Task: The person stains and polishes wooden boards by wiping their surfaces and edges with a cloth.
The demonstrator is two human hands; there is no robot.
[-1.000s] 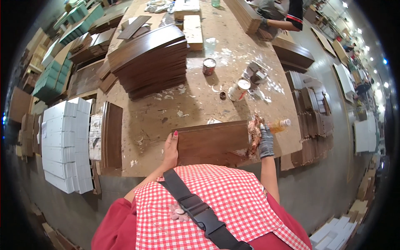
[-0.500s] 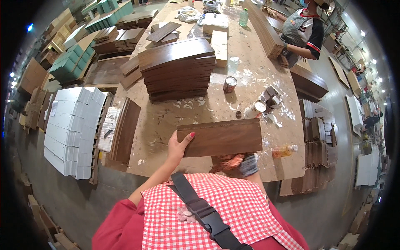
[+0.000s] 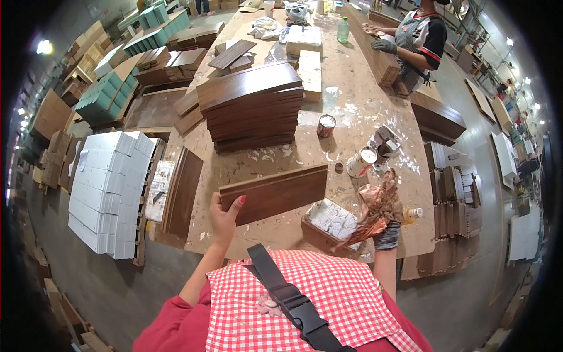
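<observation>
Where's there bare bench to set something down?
Nearly bare, flecks aside: the tabletop between the tall board stack and the board in the left hand, and between that board and the apron, left of the white-topped block. Crowded: the right, with rag, right hand, white can and amber bottle.

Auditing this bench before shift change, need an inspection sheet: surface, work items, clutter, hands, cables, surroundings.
Surface: table marked with white spots
Work items: board held by one end; rag crumpled, stained brown; stack of dark boards beyond
Clutter: red can, white can, green bottle, white-topped block
Hands: left hand bare, grips board; right hand gloved, holds rag
Cables: nothing seen
Surroundings: co-worker at table's far right; white panels piled left
</observation>
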